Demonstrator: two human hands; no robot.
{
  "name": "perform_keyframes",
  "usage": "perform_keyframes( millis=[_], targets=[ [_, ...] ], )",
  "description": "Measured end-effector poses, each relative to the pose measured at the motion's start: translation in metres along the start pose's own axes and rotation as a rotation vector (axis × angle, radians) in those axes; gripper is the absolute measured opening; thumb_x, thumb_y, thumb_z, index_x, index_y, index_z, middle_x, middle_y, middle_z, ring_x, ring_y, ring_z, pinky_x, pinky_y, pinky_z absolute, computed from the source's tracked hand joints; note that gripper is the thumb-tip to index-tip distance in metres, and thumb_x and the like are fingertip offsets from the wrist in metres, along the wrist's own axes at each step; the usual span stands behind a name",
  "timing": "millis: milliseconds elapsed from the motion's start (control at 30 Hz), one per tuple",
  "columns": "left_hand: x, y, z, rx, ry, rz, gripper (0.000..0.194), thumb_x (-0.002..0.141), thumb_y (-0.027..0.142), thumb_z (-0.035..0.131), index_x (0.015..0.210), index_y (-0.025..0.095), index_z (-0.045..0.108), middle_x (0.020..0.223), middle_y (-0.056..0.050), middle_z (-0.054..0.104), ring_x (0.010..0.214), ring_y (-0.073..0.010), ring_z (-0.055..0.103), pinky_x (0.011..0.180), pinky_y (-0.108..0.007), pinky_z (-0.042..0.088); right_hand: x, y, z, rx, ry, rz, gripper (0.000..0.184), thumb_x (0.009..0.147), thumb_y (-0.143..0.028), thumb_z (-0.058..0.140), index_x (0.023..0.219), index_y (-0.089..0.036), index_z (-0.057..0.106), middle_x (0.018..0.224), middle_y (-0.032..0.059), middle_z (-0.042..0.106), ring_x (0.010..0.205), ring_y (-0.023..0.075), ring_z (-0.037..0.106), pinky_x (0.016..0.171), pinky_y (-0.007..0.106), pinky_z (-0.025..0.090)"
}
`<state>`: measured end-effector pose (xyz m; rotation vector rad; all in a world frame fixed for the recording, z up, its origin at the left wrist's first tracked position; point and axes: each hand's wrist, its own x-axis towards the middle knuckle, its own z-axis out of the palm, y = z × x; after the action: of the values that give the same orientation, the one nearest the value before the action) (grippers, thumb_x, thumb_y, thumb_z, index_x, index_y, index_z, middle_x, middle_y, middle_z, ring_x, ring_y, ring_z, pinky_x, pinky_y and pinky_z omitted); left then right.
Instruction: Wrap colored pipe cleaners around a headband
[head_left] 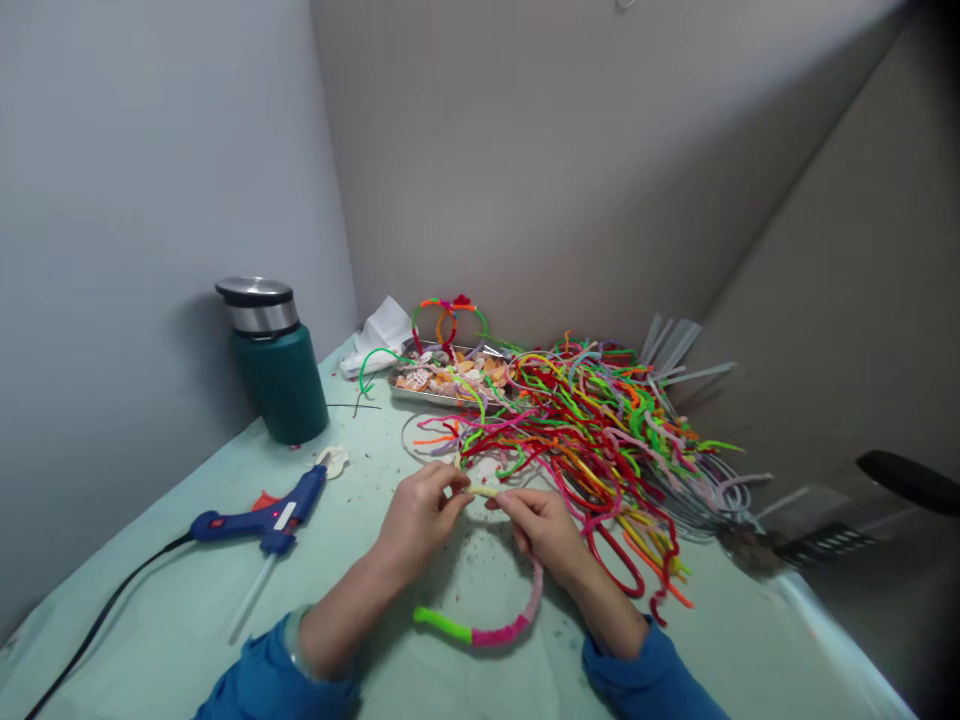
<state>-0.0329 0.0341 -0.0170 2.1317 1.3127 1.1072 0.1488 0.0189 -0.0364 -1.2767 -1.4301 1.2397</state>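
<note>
Between my two hands stretches a short pale yellow length of pipe cleaner [482,491]. My left hand [421,515] is closed, pinching its left end between thumb and fingertips. Closed on the other side, my right hand [546,532] grips a curved wire wrapped in pipe cleaner [499,634]. That curve runs pink, magenta and bright green, and hangs down from under my right hand to a free green end. Whether the yellow part is wound around the same wire is too small to tell.
A blue glue gun [289,510] with a glue stick lies left, its cord trailing forward. Behind it stands a green bottle [279,375]. A metal tray [427,398] holds shells, with wrapped hoops [433,303] behind. Tangled pipe cleaners [592,420] and red-handled scissors [619,565] lie right.
</note>
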Motion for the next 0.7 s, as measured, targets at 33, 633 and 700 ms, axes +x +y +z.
perform_keyframes(
  millis=[33,633,700],
  targets=[
    [-0.0007,-0.0004,0.0002,0.044,0.010,0.058,0.006,0.077,0.018,0.058,0.080,0.017,0.063,0.081,-0.003,0.063,0.068,-0.0124,0.058,0.062,-0.022,0.044,-0.0001,0.0001,0.0002,0.001,0.004,0.000,0.038,0.081,-0.044,0.053,0.082,-0.010,0.070,0.035,-0.0067,0.039,0.032,0.0055,0.031,0.035,0.018,0.021],
    [-0.0021,0.0025,-0.0034,0.145,-0.012,0.104,0.018,0.084,0.023,0.051,0.080,0.015,0.066,0.075,-0.004,0.065,0.067,-0.0132,0.057,0.063,-0.022,0.041,-0.0027,-0.0008,-0.0008,0.011,0.035,-0.070,0.039,0.079,-0.046,0.055,0.082,-0.011,0.071,0.037,-0.0056,0.041,0.032,0.0062,0.034,0.035,0.019,0.023],
    [-0.0002,0.0055,-0.0062,0.081,-0.042,0.010,0.018,0.083,0.026,0.053,0.076,0.016,0.066,0.068,-0.003,0.064,0.062,-0.0121,0.056,0.059,-0.022,0.038,-0.0034,-0.0012,-0.0011,0.005,0.037,-0.078,0.039,0.079,-0.046,0.055,0.082,-0.011,0.072,0.037,-0.0055,0.040,0.032,0.0063,0.034,0.035,0.019,0.023]
  ],
)
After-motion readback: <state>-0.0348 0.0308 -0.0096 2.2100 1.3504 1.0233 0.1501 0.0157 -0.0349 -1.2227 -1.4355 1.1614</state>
